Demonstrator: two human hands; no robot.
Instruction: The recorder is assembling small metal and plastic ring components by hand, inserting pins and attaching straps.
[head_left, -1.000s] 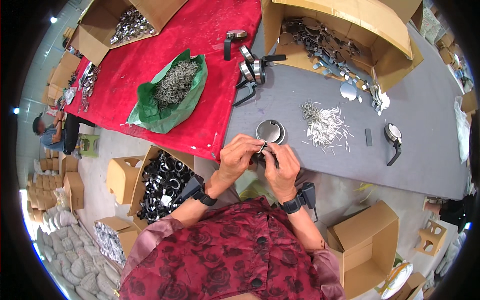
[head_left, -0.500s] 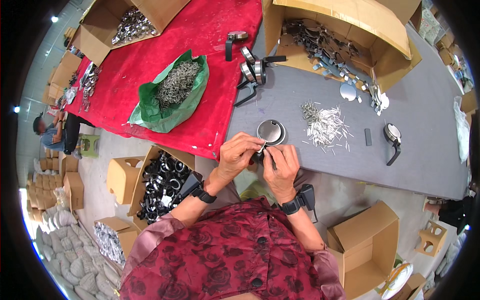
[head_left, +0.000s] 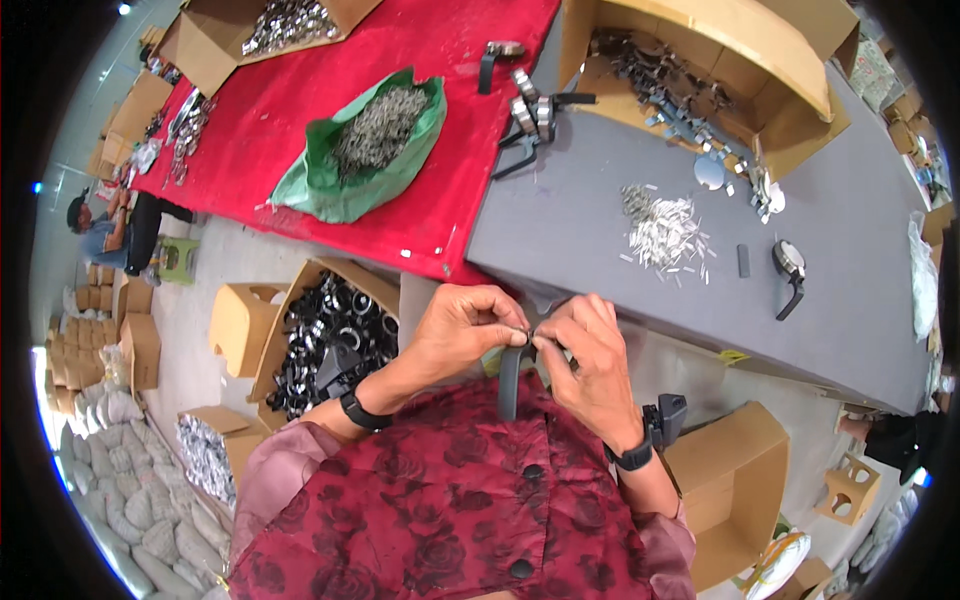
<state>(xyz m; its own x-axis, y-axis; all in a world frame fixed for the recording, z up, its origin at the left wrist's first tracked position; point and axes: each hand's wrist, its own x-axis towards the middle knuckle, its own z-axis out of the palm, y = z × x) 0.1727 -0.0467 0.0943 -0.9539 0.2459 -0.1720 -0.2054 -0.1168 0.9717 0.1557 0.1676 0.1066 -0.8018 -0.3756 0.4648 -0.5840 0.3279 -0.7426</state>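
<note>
My left hand [head_left: 462, 328] is closed, thumb and forefinger pinching the upper end of a dark grey handle [head_left: 510, 385] that hangs down in front of my vest. My right hand [head_left: 590, 355] is closed too, its fingertips meeting the left ones at the handle's joint; whatever tiny thing they pinch is hidden. The round metal part beyond the fingers is mostly covered by my hands. Ahead on the grey table lies a pile of small white pins [head_left: 668, 238], with small metal clips [head_left: 637, 200] at its far left edge.
A green bag of metal clips [head_left: 335, 195] lies on the red cloth [head_left: 240, 150]. Handled metal rings [head_left: 533, 115] sit at the table seam. One handled piece [head_left: 789, 262] and a dark strip [head_left: 743, 261] lie right. Cartons [head_left: 720, 40] [head_left: 730, 480] stand around; a seated person [head_left: 110, 235] is far left.
Both hands have come back from the table edge toward my body with the handled piece. It has tilted, so its handle now shows and its round metal face no longer does. The view has shifted.
</note>
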